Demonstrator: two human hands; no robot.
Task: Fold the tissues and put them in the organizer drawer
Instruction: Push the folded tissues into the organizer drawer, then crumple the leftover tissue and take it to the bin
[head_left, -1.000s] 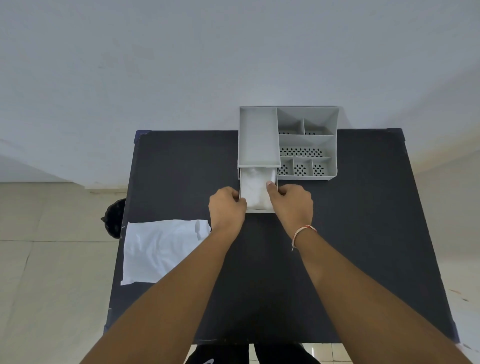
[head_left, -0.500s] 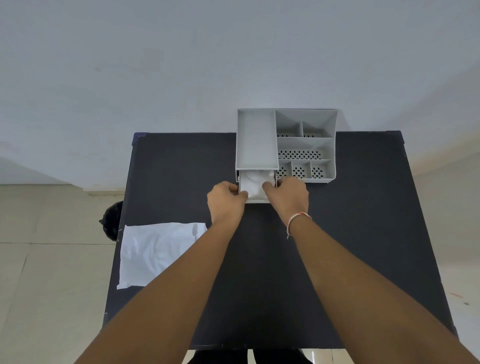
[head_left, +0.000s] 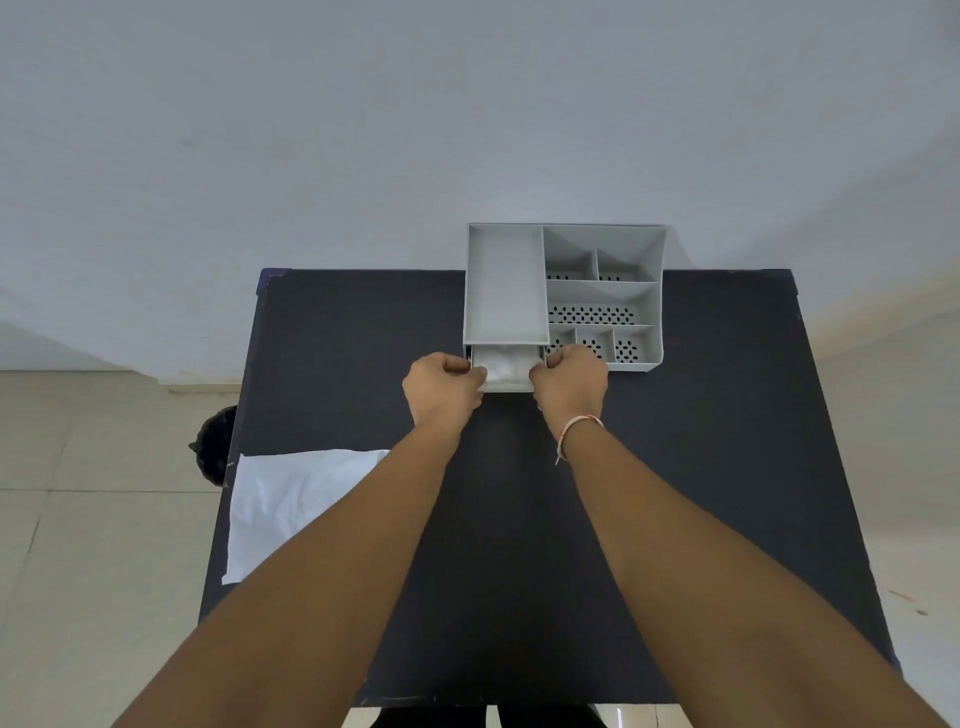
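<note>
A grey organizer with several compartments stands at the far edge of the black table. Its drawer sticks out a short way from the lower left section, with folded white tissue visible inside. My left hand grips the drawer's left front corner and my right hand grips its right front corner. An unfolded white tissue lies flat at the table's left edge, partly hidden by my left forearm.
A dark round object sits on the tiled floor just left of the table. A pale wall rises behind the organizer. The table's right half shows bare black surface.
Both hands have pushed the drawer inward toward the organizer; far less of it sticks out now than a second ago. The flat tissue has not moved.
</note>
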